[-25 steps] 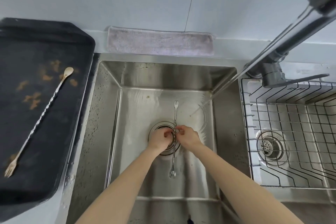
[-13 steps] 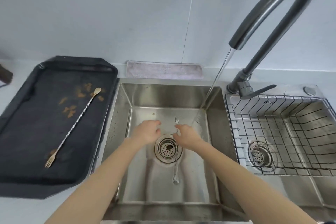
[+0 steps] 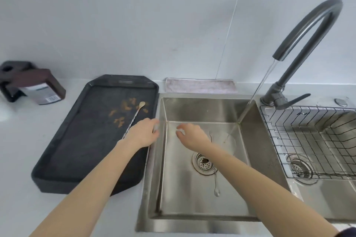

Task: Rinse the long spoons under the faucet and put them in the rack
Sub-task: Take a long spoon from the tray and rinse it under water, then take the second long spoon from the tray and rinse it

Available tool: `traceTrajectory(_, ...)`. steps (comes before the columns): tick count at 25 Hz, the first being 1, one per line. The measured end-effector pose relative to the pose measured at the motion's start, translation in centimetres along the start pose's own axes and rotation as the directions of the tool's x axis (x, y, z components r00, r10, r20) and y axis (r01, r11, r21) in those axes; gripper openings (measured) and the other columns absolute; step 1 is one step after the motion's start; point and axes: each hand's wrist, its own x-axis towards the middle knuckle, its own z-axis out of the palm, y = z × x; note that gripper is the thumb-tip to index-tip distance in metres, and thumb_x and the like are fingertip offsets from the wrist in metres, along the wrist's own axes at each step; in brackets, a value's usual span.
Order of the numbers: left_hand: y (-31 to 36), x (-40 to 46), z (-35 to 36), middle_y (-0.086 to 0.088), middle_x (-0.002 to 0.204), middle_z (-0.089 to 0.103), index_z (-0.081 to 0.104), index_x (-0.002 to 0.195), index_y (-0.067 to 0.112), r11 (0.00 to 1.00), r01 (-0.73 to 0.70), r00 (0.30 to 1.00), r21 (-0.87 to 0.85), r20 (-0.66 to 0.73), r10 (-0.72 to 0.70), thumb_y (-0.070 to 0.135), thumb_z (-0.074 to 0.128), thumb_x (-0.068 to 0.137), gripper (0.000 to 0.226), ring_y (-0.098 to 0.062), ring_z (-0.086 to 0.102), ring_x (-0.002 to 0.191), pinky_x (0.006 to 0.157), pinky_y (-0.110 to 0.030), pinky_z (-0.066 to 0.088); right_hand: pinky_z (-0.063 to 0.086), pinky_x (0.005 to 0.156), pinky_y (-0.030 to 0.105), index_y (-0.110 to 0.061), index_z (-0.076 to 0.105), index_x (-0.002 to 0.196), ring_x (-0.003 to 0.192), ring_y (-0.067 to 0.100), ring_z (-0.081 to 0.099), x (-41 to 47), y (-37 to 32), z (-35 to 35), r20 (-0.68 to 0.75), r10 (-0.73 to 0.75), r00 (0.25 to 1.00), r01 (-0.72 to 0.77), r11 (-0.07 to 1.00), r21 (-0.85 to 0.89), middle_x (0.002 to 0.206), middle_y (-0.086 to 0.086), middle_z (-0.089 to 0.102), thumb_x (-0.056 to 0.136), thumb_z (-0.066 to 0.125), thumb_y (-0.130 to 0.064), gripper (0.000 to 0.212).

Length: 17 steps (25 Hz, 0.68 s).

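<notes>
A silver long spoon (image 3: 215,183) lies on the floor of the left sink basin (image 3: 192,206), across the drain, its bowl toward me; my right forearm hides its middle. A gold long spoon (image 3: 134,116) rests on the black tray (image 3: 81,140), among brown crumbs. My left hand (image 3: 143,133) hovers over the tray's right edge, covering the lower part of the gold spoon, fingers loosely apart and holding nothing. My right hand (image 3: 192,135) is above the basin's back left, empty. Water runs from the grey faucet (image 3: 300,34) into the basin. The wire rack (image 3: 312,140) sits in the right basin.
A pink cloth (image 3: 200,85) lies behind the sink against the wall. A dark brown holder (image 3: 28,81) stands on the counter at far left. The faucet lever (image 3: 294,99) points right over the rack's back edge.
Both hands have let go of the silver spoon and moved left; my left hand went from the drain to the tray's edge. The view has pulled back and up.
</notes>
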Motion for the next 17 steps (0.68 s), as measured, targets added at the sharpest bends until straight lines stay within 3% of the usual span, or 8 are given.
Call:
traceTrajectory(4, -4.4, -1.0, -1.2, -0.009, 0.139, 0.045, 0.036, 0.138, 0.016, 0.997, 0.067, 0.998, 0.029, 0.001, -0.067, 0.024, 0.039, 0.095, 0.044, -0.029, 0.048, 0.123, 0.100, -0.042, 0.043, 0.047, 0.095, 0.044, -0.004, 0.059, 0.115, 0.113, 0.035, 0.055, 0.6, -3.8, 1.3, -0.037, -0.008, 0.999, 0.009, 1.000, 0.024, 0.123, 0.017, 0.061, 0.093, 0.038, -0.022, 0.035)
traceTrajectory(12, -10.3, -1.4, -1.5, -0.010, 0.138, 0.046, 0.040, 0.135, 0.014, 0.993, 0.118, 0.993, 0.027, 0.025, -0.119, 0.026, 0.044, 0.094, 0.043, -0.028, 0.049, 0.123, 0.102, -0.040, 0.042, 0.046, 0.094, 0.040, -0.012, 0.056, 0.119, 0.114, 0.031, 0.053, 3.2, -8.9, 4.4, -0.042, -0.008, 0.999, 0.008, 1.000, 0.008, 0.124, 0.013, 0.057, 0.091, 0.043, -0.022, 0.032)
traceTrajectory(17, -12.1, -0.8, -0.1, -0.008, 0.122, 0.057, 0.054, 0.117, 0.013, 0.987, 0.155, 0.988, -0.052, 0.015, -0.154, 0.031, 0.051, 0.091, 0.032, -0.025, 0.057, 0.108, 0.093, -0.035, 0.047, 0.048, 0.086, 0.038, -0.007, 0.058, 0.113, 0.107, 0.034, 0.057, 5.0, -10.5, 6.8, -0.011, 0.084, 0.996, -0.084, 0.996, -0.003, 0.119, 0.014, 0.060, 0.091, 0.043, -0.021, 0.030)
